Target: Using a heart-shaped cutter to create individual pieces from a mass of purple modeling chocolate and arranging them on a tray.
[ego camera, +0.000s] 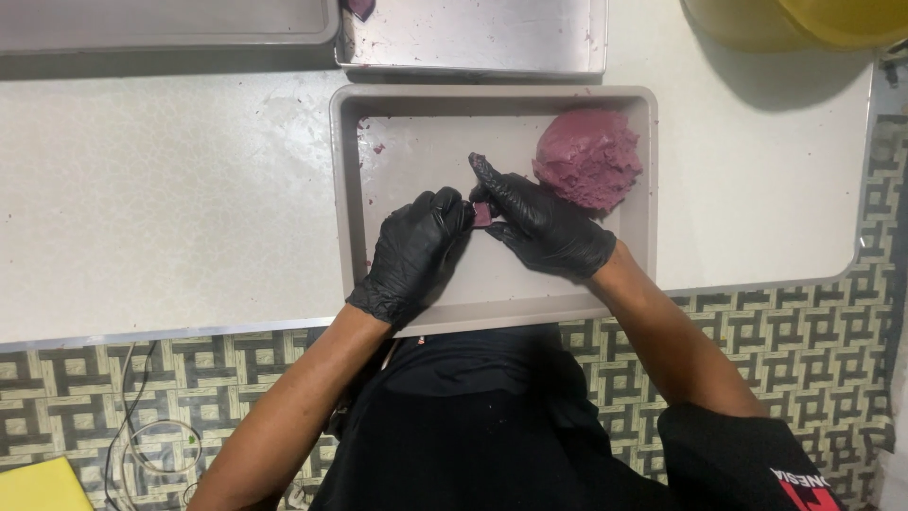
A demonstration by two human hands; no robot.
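Nearest the camera, the person's dark apron (pixel 482 426) fills the bottom of the view, with a patterned floor (pixel 813 350) on either side, a thin cable (pixel 142 445) lying on it at the left and a yellow block (pixel 38 487) in the bottom left corner.

Above the near edge of the pale surface (pixel 161 208) sits a grey tray (pixel 345 189). Both hands wear black gloves and meet over the middle of the tray. The left hand (pixel 416 251) is curled, its fingertips pinched on a small purple piece of dough (pixel 482 215). The right hand (pixel 549 227) grips the same piece from the other side, with one finger stretched out toward the far side of the tray. So the two hands are together, clamped on the small piece, which is held just above the tray floor.

Just beyond the right hand, in the far right corner of the tray, lies a big rough lump of purple dough (pixel 588 156), touching the glove. A few purple crumbs (pixel 378 148) dot the far left part of the tray.

Along the far edge of the surface stand two metal trays (pixel 473 38), and a yellow bowl (pixel 794 24) sits at the far right corner.
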